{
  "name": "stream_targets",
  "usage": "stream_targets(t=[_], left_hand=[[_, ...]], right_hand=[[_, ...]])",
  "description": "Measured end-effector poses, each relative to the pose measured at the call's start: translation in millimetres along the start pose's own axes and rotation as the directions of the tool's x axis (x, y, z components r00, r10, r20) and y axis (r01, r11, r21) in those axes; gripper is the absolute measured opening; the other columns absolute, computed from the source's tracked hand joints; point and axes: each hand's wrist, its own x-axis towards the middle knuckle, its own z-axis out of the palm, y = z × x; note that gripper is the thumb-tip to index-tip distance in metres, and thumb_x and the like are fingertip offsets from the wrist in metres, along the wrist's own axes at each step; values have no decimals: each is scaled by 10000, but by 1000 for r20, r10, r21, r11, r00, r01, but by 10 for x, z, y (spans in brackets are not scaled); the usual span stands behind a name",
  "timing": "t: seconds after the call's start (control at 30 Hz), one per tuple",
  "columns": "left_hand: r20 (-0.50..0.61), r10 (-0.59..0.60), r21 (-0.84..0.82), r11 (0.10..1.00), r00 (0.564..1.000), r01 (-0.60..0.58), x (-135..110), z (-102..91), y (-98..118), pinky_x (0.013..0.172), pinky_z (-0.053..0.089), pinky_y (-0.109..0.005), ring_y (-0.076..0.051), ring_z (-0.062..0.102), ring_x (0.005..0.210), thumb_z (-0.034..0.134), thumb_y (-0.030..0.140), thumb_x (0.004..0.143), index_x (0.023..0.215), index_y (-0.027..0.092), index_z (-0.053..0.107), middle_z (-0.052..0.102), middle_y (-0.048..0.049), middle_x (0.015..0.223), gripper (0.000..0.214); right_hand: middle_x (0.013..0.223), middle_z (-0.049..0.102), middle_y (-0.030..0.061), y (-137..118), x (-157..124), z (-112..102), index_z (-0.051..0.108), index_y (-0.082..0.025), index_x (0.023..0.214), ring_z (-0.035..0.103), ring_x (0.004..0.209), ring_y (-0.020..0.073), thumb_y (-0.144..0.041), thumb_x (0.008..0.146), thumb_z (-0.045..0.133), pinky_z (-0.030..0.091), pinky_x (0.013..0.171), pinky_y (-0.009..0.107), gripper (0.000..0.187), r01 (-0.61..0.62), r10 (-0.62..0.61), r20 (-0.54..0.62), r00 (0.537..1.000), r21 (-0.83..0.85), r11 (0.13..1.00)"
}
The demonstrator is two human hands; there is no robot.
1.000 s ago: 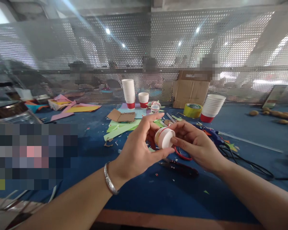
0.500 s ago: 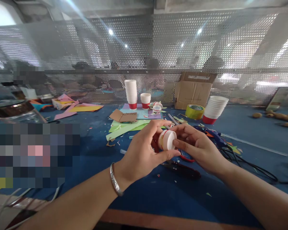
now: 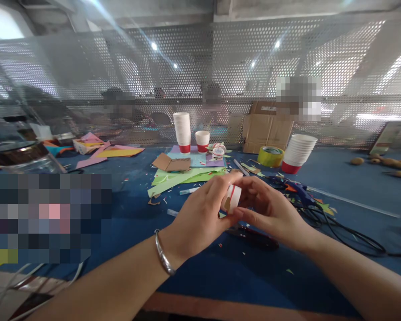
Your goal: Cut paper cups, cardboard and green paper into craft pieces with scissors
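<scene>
Between my two hands is a short white paper cup point(image 3: 234, 199) with a red line and a brown patch on its side, tipped sideways above the blue table. My left hand point(image 3: 203, 213) wears a silver bangle and is closed around the cup's left side, hiding part of it. From the right, my right hand point(image 3: 276, 213) curves round the cup, its thumb and fingertips at the cup's edge. Partly covered by my hands, scissors with a dark handle point(image 3: 257, 237) lie on the table underneath.
Paper cup stacks point(image 3: 182, 133) point(image 3: 299, 154), yellow tape point(image 3: 270, 156) and a cardboard box point(image 3: 267, 131) stand at the back. Green paper point(image 3: 173, 180) and cardboard point(image 3: 173, 163) lie left of centre. A blue glue gun point(image 3: 299, 192) with black cable point(image 3: 347, 240) is at right.
The cup has turned in my hands, so its side now shows instead of its white round end. Both hands have closed in nearer to each other.
</scene>
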Motion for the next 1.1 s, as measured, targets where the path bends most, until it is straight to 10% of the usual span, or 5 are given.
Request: stream_targets(t=[0.2, 0.43, 1.1], left_hand=[[103, -192, -317, 924, 976, 216, 42, -100, 2, 813, 577, -343, -207, 657, 948, 852, 361, 737, 1353, 264, 454, 631, -60, 1113, 740], [315, -375, -644, 591, 872, 486, 129, -175, -104, 803, 587, -317, -184, 661, 973, 690, 334, 893, 1240, 235, 553, 622, -95, 1197, 386], [429, -354, -736, 396, 831, 549, 152, -149, -24, 882, 596, -371, -206, 684, 1038, 576, 138, 836, 1195, 258, 687, 704, -54, 1171, 394]], right_hand=[[1127, 675, 75, -19, -24, -28, 526, -216, 1244, 680, 1039, 207, -291, 892, 716, 562, 914, 348, 406, -4, 4, -47, 999, -2, 1000], [1145, 657, 79, -7, -41, -57, 521, -237, 1282, 679, 1002, 210, -254, 887, 705, 582, 898, 366, 436, 12, -20, -64, 998, -133, 991], [1196, 670, 74, -72, -48, -14, 519, -233, 1373, 681, 994, 201, -223, 875, 703, 564, 930, 366, 531, 71, -102, -67, 993, -363, 929]])
